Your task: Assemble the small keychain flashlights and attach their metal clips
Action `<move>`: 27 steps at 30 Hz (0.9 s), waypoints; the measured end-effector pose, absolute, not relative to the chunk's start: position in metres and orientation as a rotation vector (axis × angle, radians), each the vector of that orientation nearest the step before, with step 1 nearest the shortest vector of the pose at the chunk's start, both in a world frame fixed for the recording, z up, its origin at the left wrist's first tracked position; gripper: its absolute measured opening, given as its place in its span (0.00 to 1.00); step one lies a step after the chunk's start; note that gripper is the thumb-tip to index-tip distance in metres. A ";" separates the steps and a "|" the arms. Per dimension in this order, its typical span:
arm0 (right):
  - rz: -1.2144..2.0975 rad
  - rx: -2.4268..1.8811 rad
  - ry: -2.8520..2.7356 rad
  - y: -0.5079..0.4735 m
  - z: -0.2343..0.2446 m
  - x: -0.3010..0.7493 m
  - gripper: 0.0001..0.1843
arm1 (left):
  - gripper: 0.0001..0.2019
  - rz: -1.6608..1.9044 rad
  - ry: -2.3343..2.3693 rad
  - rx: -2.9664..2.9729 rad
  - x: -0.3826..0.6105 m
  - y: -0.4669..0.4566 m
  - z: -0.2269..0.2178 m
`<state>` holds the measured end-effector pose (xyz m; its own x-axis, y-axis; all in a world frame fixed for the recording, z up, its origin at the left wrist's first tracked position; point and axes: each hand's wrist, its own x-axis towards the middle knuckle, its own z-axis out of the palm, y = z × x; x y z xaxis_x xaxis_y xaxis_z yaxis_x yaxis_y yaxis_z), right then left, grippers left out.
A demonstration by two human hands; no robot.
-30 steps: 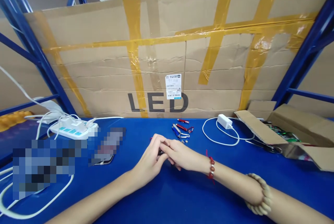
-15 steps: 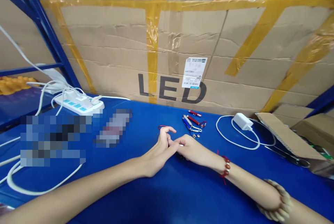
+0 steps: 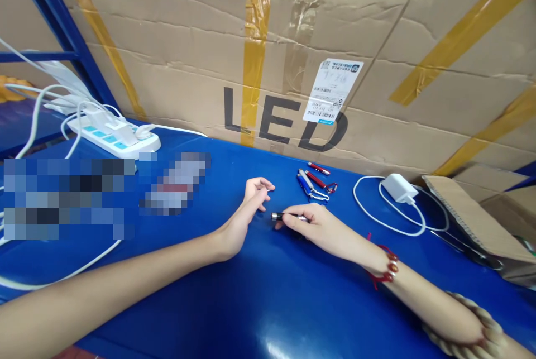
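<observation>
Down on the blue worktop (image 3: 268,292), seen from the camera on my head, both of my hands lie close together near the middle. My right hand (image 3: 324,228) pinches a small torch (image 3: 288,216) between thumb and fingertips, low over the surface. The torch's back end is hidden in my grip and its silver head sticks out toward my left. Its long axis runs nearly level across the picture, left to right, pointing at my left hand (image 3: 248,208). That hand rests on its edge just beside the silver head, not touching it, with a narrow gap of blue between. My left hand is loosely spread, fingers curled a little, and holds nothing that I can see. So the right hand has the torch, and the left is the free one, lying straight off the torch's tip. Just beyond my right hand, toward the cardboard wall (image 3: 188,85) printed LED, a small heap of other torches (image 3: 314,180), red and blue, lies loose with key rings. Farther right sit a white charger (image 3: 400,187) and its looped cable, then an open cardboard box (image 3: 469,219) at the edge; I cannot tell from here what is in it. At far left a power strip (image 3: 115,134) carries several plugs. A red bead bracelet (image 3: 387,267) circles my right wrist.
</observation>
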<state>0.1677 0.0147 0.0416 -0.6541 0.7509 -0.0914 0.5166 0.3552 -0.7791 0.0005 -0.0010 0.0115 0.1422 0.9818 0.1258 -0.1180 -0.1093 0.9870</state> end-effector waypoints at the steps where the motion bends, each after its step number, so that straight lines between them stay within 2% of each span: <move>1: 1.190 -1.123 -2.339 0.014 0.042 0.168 0.22 | 0.13 1.241 0.957 1.288 0.000 -0.001 0.012; 10: 1.192 -1.135 -2.329 0.014 0.045 0.171 0.21 | 0.12 1.239 0.991 1.444 -0.004 -0.002 0.011; 16: 1.091 -1.134 -2.335 0.009 0.053 0.172 0.17 | 0.06 0.930 1.155 1.936 -0.006 -0.007 0.020; 21: 1.079 -1.113 -2.337 0.002 0.063 0.173 0.10 | 0.04 0.838 1.105 1.886 -0.003 -0.007 0.016; 27: 0.998 -1.131 -2.397 0.005 0.072 0.180 0.12 | 0.06 0.864 1.174 1.920 0.000 -0.011 0.019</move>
<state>0.1797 0.0049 0.0717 -0.6410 0.7673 -0.0173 0.5529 0.4460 -0.7038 0.0003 -0.0111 0.0186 0.3620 0.9161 0.1726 0.4374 -0.3304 0.8364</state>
